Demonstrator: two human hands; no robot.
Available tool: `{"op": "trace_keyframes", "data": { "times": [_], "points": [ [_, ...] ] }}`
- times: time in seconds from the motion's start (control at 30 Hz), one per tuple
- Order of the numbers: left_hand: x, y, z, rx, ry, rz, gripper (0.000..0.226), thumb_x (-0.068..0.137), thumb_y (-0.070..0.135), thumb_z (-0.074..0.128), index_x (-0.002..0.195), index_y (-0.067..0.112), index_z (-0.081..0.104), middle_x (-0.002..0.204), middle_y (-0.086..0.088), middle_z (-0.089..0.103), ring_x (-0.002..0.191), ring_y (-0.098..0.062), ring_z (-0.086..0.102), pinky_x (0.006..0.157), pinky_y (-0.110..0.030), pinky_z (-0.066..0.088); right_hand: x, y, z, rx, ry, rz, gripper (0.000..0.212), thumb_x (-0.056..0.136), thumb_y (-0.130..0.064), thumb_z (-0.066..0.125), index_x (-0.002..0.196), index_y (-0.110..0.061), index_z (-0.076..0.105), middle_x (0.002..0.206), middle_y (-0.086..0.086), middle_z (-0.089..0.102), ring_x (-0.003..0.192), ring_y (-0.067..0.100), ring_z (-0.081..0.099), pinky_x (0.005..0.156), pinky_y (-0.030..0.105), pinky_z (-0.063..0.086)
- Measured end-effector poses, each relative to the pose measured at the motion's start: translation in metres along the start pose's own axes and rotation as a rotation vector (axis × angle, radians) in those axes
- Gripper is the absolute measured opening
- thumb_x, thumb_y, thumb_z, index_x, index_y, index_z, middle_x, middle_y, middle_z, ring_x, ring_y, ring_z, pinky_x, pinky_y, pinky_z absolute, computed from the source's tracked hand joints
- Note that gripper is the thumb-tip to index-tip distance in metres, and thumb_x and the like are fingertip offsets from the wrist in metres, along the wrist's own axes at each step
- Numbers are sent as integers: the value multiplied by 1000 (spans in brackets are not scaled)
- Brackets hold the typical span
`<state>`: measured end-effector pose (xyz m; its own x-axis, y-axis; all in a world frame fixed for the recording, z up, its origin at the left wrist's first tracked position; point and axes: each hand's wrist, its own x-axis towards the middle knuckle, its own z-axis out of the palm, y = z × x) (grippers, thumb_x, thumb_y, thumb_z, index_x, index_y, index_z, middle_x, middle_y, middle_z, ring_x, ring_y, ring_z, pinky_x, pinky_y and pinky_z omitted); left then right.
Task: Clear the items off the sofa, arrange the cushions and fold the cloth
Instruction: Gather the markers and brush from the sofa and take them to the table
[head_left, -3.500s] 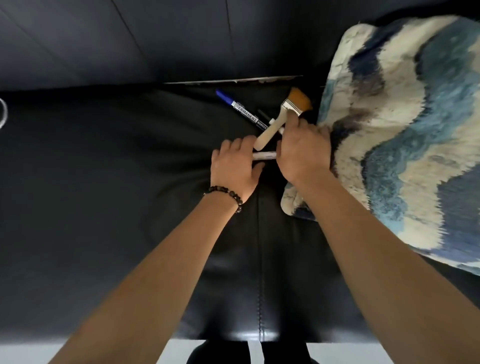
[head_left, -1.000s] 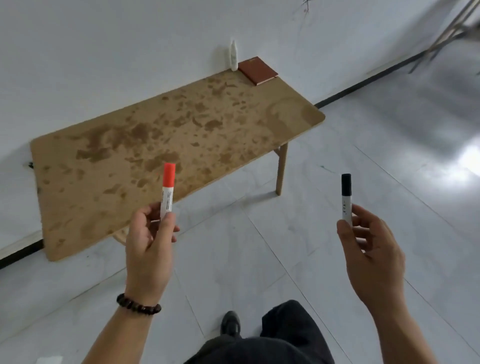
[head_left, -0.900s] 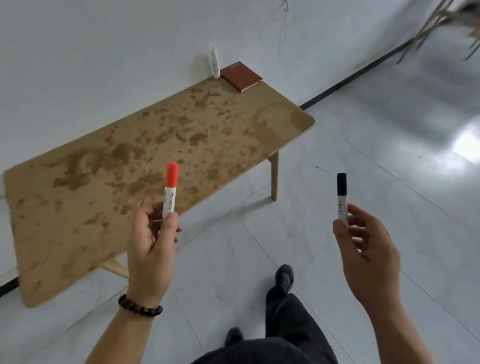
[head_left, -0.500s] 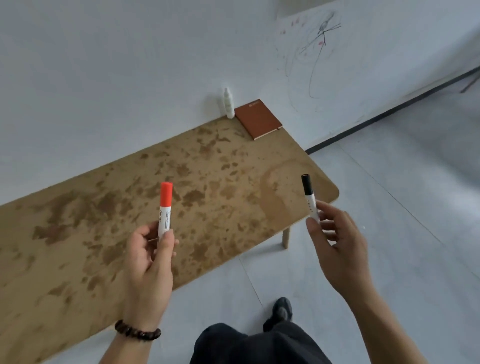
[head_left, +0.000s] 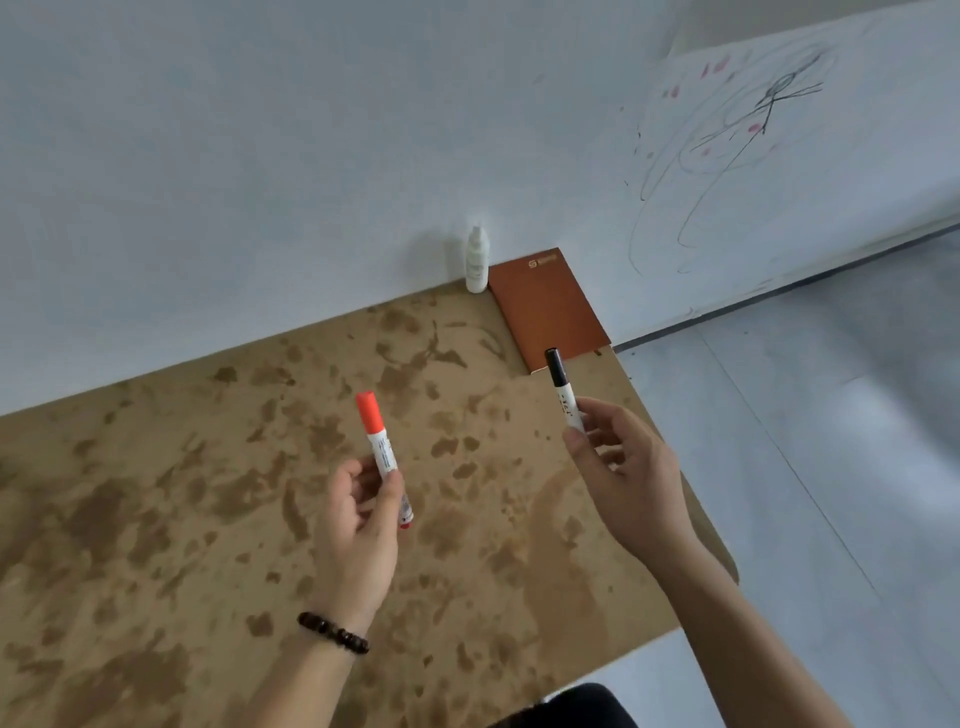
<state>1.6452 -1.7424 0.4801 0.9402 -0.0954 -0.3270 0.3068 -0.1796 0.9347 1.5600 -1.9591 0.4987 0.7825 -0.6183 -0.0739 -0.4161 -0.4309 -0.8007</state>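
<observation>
My left hand (head_left: 358, 535), with a dark bead bracelet at the wrist, grips a white marker with a red cap (head_left: 376, 441), held upright above the table. My right hand (head_left: 631, 480) pinches a white marker with a black cap (head_left: 562, 392), also upright, over the table's right part near the notebook. Both hands hover above the stained wooden table (head_left: 208, 493). The sofa, cushions and cloth are out of view.
A small white bottle (head_left: 477, 260) stands against the white wall at the table's back edge. A brown notebook (head_left: 548, 309) lies beside it at the back right corner. Grey tiled floor (head_left: 831, 441) lies to the right. Scribbles mark the wall (head_left: 743, 150).
I have come closer to the table: both hands with their markers, earlier over the floor in front of it, are now above its top. The grips are unchanged.
</observation>
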Motion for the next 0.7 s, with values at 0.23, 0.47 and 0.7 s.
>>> {"op": "trace_keyframes", "data": {
  "times": [0.23,0.47,0.7],
  "points": [
    [151,-4,95,127,-117,-113,13,95,20,58,106,13,55,83,3,65,56,-1,64,53,-19,51,149,32,68,-83,-120,114,27,92,-32,64,119,-29,64,100,-14,62,86,1,60,73,14,47],
    [243,-28,162,287,-54,-158,11,94,21,58,100,14,53,85,3,61,55,-1,60,58,-24,55,257,61,133,-209,-195,165,28,92,-35,58,118,-27,63,102,-7,64,94,13,60,79,28,48],
    [268,-62,188,508,34,-90,22,87,44,63,96,24,60,79,12,63,76,-12,62,68,-29,48,268,89,158,-343,-260,55,40,90,-47,60,126,-30,59,102,-5,53,86,11,53,72,26,40]
  ]
}}
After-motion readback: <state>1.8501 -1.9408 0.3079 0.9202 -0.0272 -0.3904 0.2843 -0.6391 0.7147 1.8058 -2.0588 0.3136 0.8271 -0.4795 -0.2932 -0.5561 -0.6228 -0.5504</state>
